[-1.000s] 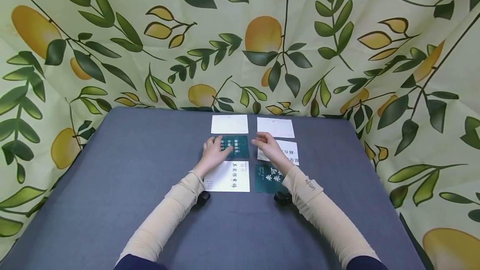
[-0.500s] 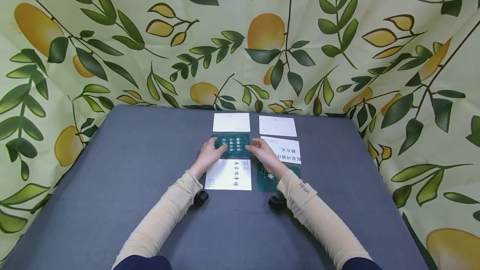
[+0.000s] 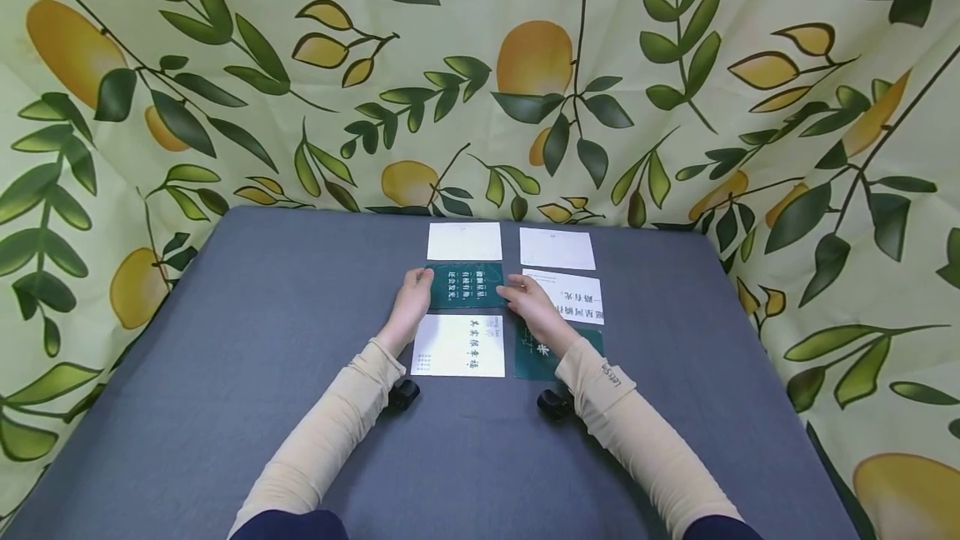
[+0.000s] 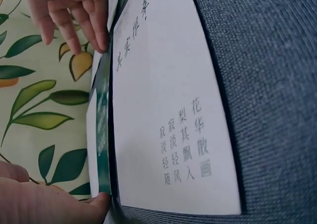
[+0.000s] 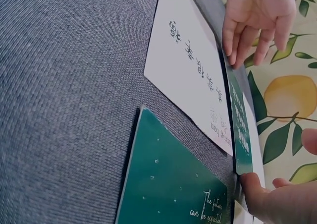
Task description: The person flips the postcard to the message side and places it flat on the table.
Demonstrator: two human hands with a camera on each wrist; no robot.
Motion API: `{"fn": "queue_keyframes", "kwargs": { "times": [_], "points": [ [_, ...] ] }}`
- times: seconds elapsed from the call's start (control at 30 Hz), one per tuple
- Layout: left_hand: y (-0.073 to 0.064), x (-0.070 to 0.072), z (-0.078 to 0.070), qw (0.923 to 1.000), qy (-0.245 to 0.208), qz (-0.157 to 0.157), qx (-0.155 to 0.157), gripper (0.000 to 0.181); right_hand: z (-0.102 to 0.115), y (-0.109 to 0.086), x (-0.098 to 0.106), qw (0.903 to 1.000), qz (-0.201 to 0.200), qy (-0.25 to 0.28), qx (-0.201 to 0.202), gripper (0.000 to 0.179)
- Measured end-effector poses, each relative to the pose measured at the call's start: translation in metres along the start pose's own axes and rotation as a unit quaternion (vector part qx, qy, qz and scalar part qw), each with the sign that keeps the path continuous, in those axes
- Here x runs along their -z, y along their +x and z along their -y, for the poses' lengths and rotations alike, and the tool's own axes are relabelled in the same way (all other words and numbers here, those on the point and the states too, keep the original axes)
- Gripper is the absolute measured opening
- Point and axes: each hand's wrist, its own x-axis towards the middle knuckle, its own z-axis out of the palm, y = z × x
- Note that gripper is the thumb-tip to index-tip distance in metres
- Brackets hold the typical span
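Note:
A dark green card (image 3: 465, 286) with white lettering lies flat in the middle row of the left column. My left hand (image 3: 409, 307) touches its left edge; in the left wrist view the thumb (image 4: 101, 204) meets the card's edge. At the right edge is my right hand (image 3: 536, 307), and a digit tip (image 5: 252, 184) touches the card in the right wrist view. Neither hand lifts the card. Nearer to me lies a white card (image 3: 457, 346) with a vertical line of black characters. Behind the green card is a blank-looking white card (image 3: 465, 242).
The right column holds a white card (image 3: 557, 248) at the back, a lettered white card (image 3: 588, 298) in the middle, and a green card (image 3: 532, 365) partly covered by my right arm. All lie on a grey-blue cloth-covered table (image 3: 300, 290) before a fruit-patterned curtain (image 3: 442, 48).
My right hand has moved left from above the right column to the green card's right edge. My left hand has shifted from the card's top to its left edge. The view has tilted slightly.

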Motion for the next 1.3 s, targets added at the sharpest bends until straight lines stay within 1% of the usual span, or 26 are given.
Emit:
{"fn": "queue_keyframes", "kwargs": {
  "times": [0.07, 0.17, 0.37, 0.6, 0.73, 1.0, 1.1, 1.2, 1.3],
  "points": [
    [0.0, 0.0, 0.0, 0.9997, -0.024, -0.003, 0.002, 0.056, -0.001, 0.001, 0.001, 1.0, 0.0, 0.002, -0.003, 0.06],
    [-0.001, 0.001, 0.001, 0.9992, -0.039, -0.01, 0.004, 0.054, -0.001, 0.001, 0.002, 0.9999, 0.003, 0.008, -0.006, 0.061],
    [-0.001, 0.002, 0.0, 0.9986, -0.049, -0.017, 0.001, 0.054, 0.0, -0.001, 0.004, 0.9998, -0.003, 0.015, -0.01, 0.062],
    [-0.002, 0.001, -0.005, 0.9969, -0.074, -0.028, -0.003, 0.052, 0.001, -0.003, 0.006, 0.9997, -0.013, 0.016, 0.01, 0.064],
    [-0.002, 0.001, -0.008, 0.9967, -0.074, -0.033, -0.004, 0.052, 0.002, -0.003, 0.007, 0.9997, -0.016, 0.014, 0.012, 0.061],
    [-0.004, 0.001, -0.012, 0.9955, -0.082, -0.041, -0.023, 0.047, 0.004, -0.002, 0.01, 0.9988, -0.036, 0.013, 0.032, 0.054],
    [-0.004, 0.003, -0.012, 0.9954, -0.079, -0.046, -0.03, 0.047, 0.005, -0.003, 0.01, 0.9985, -0.041, 0.015, 0.031, 0.052],
    [-0.005, 0.004, -0.011, 0.9949, -0.074, -0.053, -0.044, 0.047, 0.006, -0.004, 0.01, 0.9985, -0.043, 0.013, 0.031, 0.05],
    [-0.005, 0.004, -0.01, 0.9932, -0.079, -0.062, -0.059, 0.046, 0.008, -0.005, 0.01, 0.9983, -0.048, 0.015, 0.031, 0.048]
  ]
}}
